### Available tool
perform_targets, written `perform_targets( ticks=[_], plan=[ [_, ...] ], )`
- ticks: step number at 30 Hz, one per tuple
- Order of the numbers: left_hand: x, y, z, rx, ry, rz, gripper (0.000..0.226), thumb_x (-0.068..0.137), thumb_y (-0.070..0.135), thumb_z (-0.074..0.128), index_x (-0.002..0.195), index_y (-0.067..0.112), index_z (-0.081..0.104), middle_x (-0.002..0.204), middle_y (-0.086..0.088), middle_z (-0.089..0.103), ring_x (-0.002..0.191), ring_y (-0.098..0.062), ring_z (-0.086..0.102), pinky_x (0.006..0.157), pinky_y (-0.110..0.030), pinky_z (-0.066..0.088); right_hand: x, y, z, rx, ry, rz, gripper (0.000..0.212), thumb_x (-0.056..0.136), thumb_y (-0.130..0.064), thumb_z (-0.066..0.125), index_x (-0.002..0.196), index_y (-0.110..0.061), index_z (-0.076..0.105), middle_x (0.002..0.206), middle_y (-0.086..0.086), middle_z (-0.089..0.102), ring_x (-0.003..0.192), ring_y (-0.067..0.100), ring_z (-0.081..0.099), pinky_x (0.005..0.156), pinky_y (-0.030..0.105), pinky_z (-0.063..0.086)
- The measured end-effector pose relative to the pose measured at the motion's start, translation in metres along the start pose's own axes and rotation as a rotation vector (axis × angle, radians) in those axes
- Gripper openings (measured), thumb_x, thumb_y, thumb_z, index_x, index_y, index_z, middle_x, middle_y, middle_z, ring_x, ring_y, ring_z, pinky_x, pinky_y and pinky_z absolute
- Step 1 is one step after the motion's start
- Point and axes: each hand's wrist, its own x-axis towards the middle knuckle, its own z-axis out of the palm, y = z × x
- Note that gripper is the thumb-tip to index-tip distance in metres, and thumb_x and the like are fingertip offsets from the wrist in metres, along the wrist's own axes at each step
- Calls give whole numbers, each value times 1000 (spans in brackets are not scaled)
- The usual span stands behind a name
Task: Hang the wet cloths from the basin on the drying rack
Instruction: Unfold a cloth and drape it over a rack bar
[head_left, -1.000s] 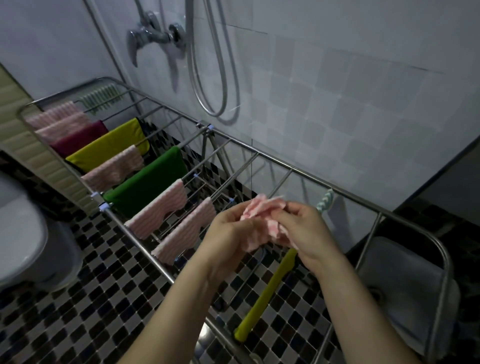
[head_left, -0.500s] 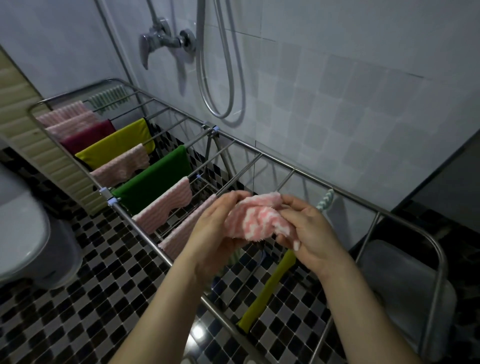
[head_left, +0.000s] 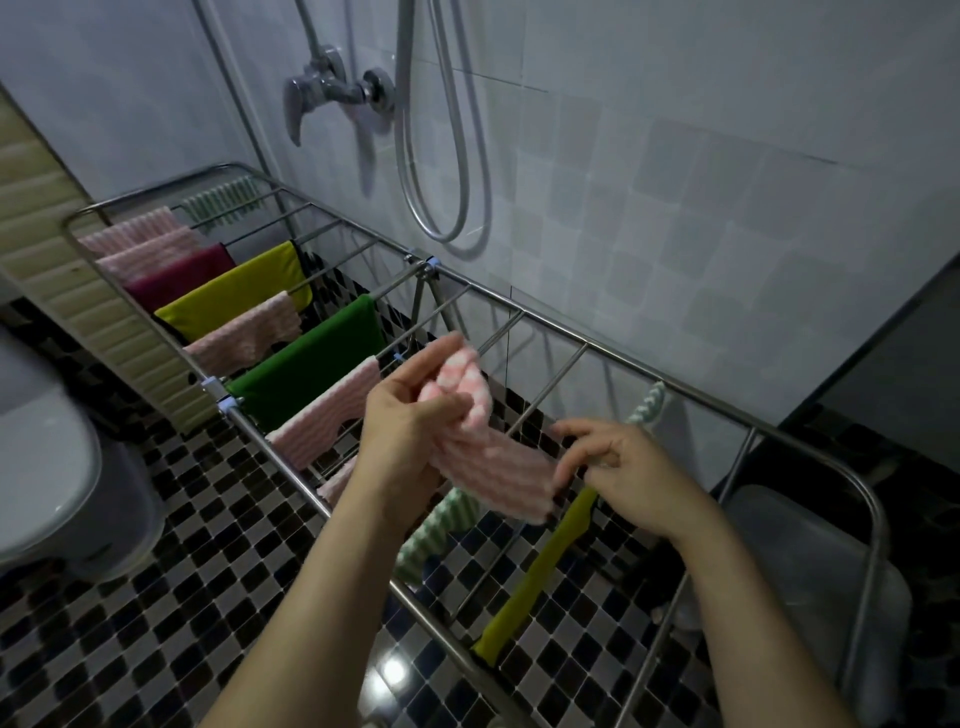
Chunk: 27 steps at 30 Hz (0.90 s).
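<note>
Left hand (head_left: 410, 426) grips pink cloth (head_left: 498, 467) above rack (head_left: 519, 310).

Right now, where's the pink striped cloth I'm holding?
Centre of the head view: the pink striped cloth is gripped in the left hand above the middle of the drying rack, with the right hand beside its lower right edge.

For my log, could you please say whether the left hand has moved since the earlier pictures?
Yes: the left hand moved left, nearer the dark green cloth.

Crumpled pink-striped cloth (head_left: 488, 467) above steel drying rack (head_left: 571, 335)
</note>
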Motion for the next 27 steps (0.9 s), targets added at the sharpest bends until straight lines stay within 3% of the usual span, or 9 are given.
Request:
perform_targets(
  ticks=[3,5,7,10,13,17,19,23,27],
  plan=[
    [2,9,6,120,-188,-38,57,78,-19,53,117,20,69,118,-3,68,84,-18,67,70,-32,56,7,-7,-7,367,80,-16,26,86,-18,65,107,-34,69,136,-19,53,132,4,42,111,44,32],
    [5,11,10,269,-286,-43,56,79,-15,56,118,23,68,117,-8,65,85,-21,61,75,-32,52,23,-7,-15,613,-43,-14,52,81,-41,69,131,-31,56,141,-9,52,135,11,43,110,52,36],
    [8,10,16,372,-350,-47,55,79,-10,59,121,24,66,107,-15,61,86,-24,57,80,-38,50,38,-7,-22,659,-163,-3,59,84,-42,67,137,-22,51,138,4,56,130,20,50,104,52,42],
    [10,6,25,476,-380,6,55,80,-12,60,123,21,63,110,-19,61,89,-28,56,81,-42,50,54,-12,-28,572,-148,40,43,83,-26,69,122,-8,63,110,9,68,96,19,63,80,34,53],
    [12,2,30,478,-350,39,51,84,-11,60,123,23,61,116,1,62,88,-15,65,76,-26,56,61,-13,-39,545,-83,36,33,76,-22,72,105,-6,70,92,8,70,72,13,62,58,21,52],
    [28,-6,24,602,-195,-19,51,84,-5,65,127,21,57,105,-3,61,77,-2,64,62,-15,52,65,-14,-56,498,39,-13,5,87,-11,64,90,-15,67,80,0,71,70,12,66,58,23,54],
    [40,-6,22,824,-153,6,41,85,-1,66,122,16,62,101,3,63,76,-5,61,55,-15,49,66,-17,-62,396,97,-27,11,92,-11,61,85,-19,64,73,-6,69,63,8,64,52,20,53],
    [70,-7,23,1056,-37,109,17,88,13,65,104,12,71,94,0,69,76,-7,61,65,-23,53,71,-16,-73,280,232,-27,10,96,-19,57,86,-23,56,88,12,65,67,17,61,48,23,52],
    [100,-2,29,1066,122,234,17,90,21,64,103,13,73,91,0,72,69,-9,62,67,-32,55,77,-11,-76,280,302,-4,10,99,-20,51,90,-23,48,111,30,53,81,31,60,53,29,58]
  ],
)
